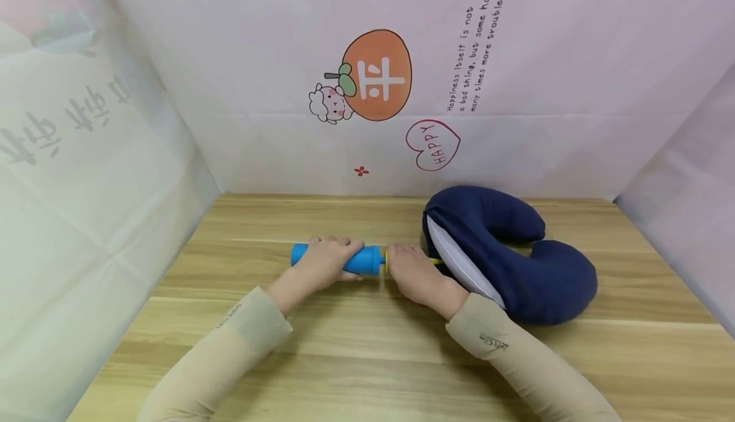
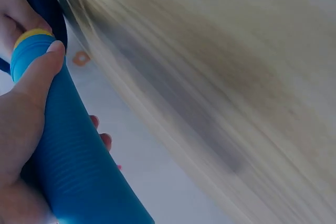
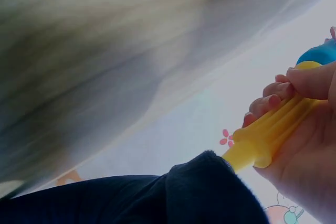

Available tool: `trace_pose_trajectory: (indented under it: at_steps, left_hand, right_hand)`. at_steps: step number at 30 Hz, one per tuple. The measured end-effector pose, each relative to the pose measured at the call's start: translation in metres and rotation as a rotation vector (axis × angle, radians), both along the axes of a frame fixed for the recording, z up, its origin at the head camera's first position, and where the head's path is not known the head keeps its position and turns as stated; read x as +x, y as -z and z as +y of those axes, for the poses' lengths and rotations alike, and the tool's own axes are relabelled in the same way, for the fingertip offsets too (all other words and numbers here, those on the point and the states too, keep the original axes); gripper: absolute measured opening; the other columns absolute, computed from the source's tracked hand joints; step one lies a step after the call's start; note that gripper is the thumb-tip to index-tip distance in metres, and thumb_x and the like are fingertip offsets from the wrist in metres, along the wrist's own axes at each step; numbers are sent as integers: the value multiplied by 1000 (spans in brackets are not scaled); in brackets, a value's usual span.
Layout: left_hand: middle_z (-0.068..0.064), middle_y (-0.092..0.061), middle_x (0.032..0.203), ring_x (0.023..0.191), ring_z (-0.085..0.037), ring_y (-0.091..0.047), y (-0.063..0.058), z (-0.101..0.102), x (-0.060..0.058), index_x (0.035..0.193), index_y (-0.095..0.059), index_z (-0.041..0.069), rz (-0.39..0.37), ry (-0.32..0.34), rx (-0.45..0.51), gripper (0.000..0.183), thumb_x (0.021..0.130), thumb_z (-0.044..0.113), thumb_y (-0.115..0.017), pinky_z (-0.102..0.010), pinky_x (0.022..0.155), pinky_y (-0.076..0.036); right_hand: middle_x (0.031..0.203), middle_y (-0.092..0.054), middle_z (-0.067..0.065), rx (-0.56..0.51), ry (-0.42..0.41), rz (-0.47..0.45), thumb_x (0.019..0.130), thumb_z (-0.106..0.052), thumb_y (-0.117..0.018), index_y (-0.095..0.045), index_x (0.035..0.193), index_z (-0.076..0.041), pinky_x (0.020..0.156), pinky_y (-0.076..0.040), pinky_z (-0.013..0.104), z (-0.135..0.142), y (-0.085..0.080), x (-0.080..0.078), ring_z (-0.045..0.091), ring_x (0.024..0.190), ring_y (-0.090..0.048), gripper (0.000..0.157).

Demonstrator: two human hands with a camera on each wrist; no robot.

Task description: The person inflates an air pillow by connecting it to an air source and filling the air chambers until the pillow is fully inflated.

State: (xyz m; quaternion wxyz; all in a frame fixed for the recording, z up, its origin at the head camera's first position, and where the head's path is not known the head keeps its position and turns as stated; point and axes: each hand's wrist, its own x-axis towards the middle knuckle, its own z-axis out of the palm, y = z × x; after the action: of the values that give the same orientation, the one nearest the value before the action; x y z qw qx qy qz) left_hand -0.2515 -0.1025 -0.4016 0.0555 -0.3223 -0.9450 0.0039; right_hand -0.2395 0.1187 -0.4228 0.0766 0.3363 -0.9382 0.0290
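My left hand (image 1: 326, 261) grips the blue barrel (image 1: 364, 260) of a hand air pump, held sideways over the table. In the left wrist view the thumb lies along the barrel (image 2: 79, 145), near its yellow-rimmed end. Around the pump's yellow handle (image 3: 283, 119) my right hand (image 1: 415, 274) is wrapped. A short rod shows between barrel and handle in the head view. The handle's narrow yellow tip (image 1: 435, 261) meets the edge of a navy U-shaped neck pillow (image 1: 545, 285), beside its pale grey panel (image 1: 462, 259). The very end of the tip is hidden.
A wood-grain table (image 1: 356, 358) lies beneath both hands. Behind it hangs a white printed cloth (image 1: 264, 128) with oranges and lettering, and more cloth (image 1: 86, 218) closes off the left side. The pillow rests on the table's right half.
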Motion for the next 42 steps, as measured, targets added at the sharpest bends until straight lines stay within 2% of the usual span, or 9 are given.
trace_pose_trajectory:
  at_steps: [5, 12, 20, 24, 32, 37, 42]
  left_hand:
    - [-10, -69, 121, 104, -34, -68, 3, 6, -1, 131, -58, 16, -56, 7, -8, 60, 87, 52, -78, -57, 83, -55]
    - [-9, -70, 121, 104, -31, -68, 2, -8, -8, 134, -60, 16, -92, 24, 60, 61, 86, 48, -81, -57, 84, -55]
    - [-9, -66, 132, 114, -31, -65, 1, -37, -16, 141, -58, 16, -119, -17, 65, 68, 86, 48, -82, -57, 92, -52]
    - [-11, -64, 136, 118, -33, -64, 1, -54, -17, 143, -57, 13, -127, -18, 82, 71, 85, 46, -83, -57, 94, -51]
    - [-12, -67, 128, 109, -32, -68, 6, -83, -16, 138, -60, 10, -103, 13, 95, 68, 84, 44, -84, -53, 89, -54]
    - [-12, -70, 121, 103, -34, -69, 6, -79, -9, 133, -60, 10, -93, 14, 84, 64, 85, 45, -83, -57, 82, -55]
    - [-14, -70, 120, 103, -36, -69, -2, -61, -4, 132, -58, 10, -59, -11, 73, 62, 88, 49, -79, -61, 83, -54]
  right_hand:
    - [102, -65, 17, -31, -39, -29, 93, 6, -67, -56, 107, 3, 83, -51, 48, 10, 3, 1, 34, 96, -64, 17]
    - [92, -63, 11, -65, -33, -34, 98, 4, -60, -55, 98, -4, 75, -49, 42, 29, 4, -4, 30, 86, -62, 10]
    - [96, -64, 9, -57, -14, -37, 95, 5, -66, -54, 97, -8, 72, -43, 36, 43, 0, -11, 26, 88, -60, 18]
    - [95, -64, 8, -54, -6, -43, 94, 7, -64, -54, 97, -9, 70, -42, 35, 49, -1, -13, 24, 87, -60, 20]
    - [93, -62, 8, -48, -3, -56, 94, 10, -59, -52, 95, -10, 72, -44, 38, 56, 0, -11, 26, 87, -60, 21]
    - [87, -58, 6, -30, -30, -24, 94, 8, -61, -51, 94, -8, 68, -42, 36, 52, 2, -8, 25, 80, -58, 19]
    - [79, -52, 4, -7, -35, 121, 93, 3, -70, -50, 90, -5, 62, -37, 33, 43, -8, -8, 21, 71, -53, 22]
